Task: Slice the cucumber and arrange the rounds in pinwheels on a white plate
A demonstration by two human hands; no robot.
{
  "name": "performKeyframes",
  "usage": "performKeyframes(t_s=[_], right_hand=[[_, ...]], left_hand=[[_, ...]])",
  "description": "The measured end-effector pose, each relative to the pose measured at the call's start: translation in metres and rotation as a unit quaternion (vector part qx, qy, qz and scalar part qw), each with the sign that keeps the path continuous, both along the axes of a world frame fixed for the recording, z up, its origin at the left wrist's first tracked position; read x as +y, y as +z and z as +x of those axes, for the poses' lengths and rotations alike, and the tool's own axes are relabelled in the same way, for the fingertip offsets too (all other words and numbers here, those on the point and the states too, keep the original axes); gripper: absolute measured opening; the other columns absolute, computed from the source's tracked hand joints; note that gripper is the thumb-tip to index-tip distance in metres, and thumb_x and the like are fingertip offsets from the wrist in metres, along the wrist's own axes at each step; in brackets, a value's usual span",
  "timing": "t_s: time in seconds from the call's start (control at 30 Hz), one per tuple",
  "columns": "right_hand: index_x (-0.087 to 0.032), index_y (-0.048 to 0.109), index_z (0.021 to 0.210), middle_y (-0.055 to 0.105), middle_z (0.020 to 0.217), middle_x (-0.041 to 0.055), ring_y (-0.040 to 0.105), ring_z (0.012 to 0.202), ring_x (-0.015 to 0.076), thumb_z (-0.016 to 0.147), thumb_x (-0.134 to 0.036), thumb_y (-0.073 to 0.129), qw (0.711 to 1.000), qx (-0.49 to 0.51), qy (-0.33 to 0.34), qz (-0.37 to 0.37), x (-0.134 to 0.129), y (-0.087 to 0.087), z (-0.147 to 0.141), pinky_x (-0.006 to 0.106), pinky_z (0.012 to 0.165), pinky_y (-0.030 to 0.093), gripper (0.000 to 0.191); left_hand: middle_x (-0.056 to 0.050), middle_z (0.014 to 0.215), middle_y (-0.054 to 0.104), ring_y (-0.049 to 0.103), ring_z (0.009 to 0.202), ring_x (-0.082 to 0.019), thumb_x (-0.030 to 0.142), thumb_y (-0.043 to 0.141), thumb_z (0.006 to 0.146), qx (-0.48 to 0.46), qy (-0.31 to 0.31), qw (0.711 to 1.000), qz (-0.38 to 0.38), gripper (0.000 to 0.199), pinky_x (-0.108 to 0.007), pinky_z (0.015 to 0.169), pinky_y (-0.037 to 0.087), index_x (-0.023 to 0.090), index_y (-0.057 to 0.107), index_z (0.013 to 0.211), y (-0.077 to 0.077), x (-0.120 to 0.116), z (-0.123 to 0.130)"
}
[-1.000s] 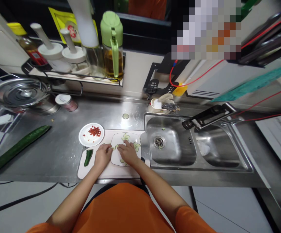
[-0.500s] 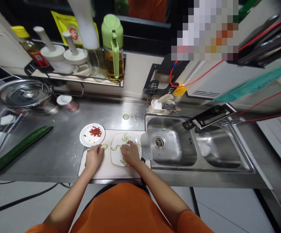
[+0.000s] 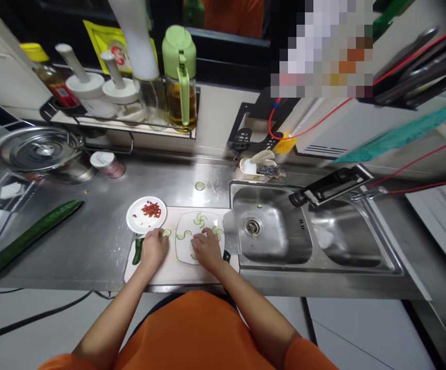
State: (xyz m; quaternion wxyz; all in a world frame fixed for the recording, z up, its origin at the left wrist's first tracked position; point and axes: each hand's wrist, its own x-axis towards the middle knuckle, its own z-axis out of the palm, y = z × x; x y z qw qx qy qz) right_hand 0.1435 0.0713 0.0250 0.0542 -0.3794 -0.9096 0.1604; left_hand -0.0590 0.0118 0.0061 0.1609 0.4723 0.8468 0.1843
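My left hand (image 3: pixel 154 252) is closed over the white cutting board (image 3: pixel 149 275), its fingertips on a few pale-green cucumber slices (image 3: pixel 166 233). A short piece of cucumber (image 3: pixel 137 252) lies just left of that hand. My right hand (image 3: pixel 209 252) reaches over the squarish white plate (image 3: pixel 182 253), fingers bent and somewhat apart, fingertips near the plate's surface. On this plate, half-round cucumber slices form small curved patterns, such as the pinwheel (image 3: pixel 200 220) at the back and the S-shape (image 3: pixel 184 235) at the left. My right hand partly covers the slices at the front and right.
A round white plate (image 3: pixel 136 208) with chopped red bits touches the board's back left. Farther left lies a long cucumber (image 3: pixel 33 239). A knife blade (image 3: pixel 231 231) extends past the board's right side, by the double sink (image 3: pixel 284 257). Bottles and jars line the rack (image 3: pixel 130 128).
My left hand has shifted slightly right, uncovering more of the short cucumber piece. My right hand has moved down a little, and its fingers have shifted over the plate.
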Motion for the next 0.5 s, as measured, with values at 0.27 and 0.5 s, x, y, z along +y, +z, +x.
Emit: performKeyframes(t_s=[0.27, 0.5], right_hand=[[-0.023, 0.067, 0.092, 0.063, 0.103, 0.0051, 0.039, 0.11, 0.0264, 0.087, -0.022, 0.05, 0.999, 0.024, -0.022, -0.033, 0.001, -0.002, -0.001, 0.036, 0.076, 0.033, 0.018], [-0.022, 0.067, 0.094, 0.065, 0.096, 0.004, 0.045, 0.102, 0.022, 0.088, -0.022, 0.049, 0.991, 0.085, -0.049, -0.088, 0.01, 0.002, -0.012, 0.035, 0.082, 0.033, 0.019]], left_hand=[[-0.003, 0.075, 0.064, 0.057, 0.066, -0.017, 0.029, 0.048, 0.077, -0.072, 0.016, 0.997, 0.013, 0.014, -0.026, 0.065, 0.039, 0.019, 0.058, 0.08, 0.004, -0.004, -0.003], [0.003, 0.065, 0.06, 0.051, 0.059, -0.012, 0.039, 0.051, 0.077, -0.159, 0.003, 0.986, 0.041, 0.023, -0.021, 0.06, 0.038, 0.02, 0.063, 0.084, 0.017, -0.005, -0.006]])
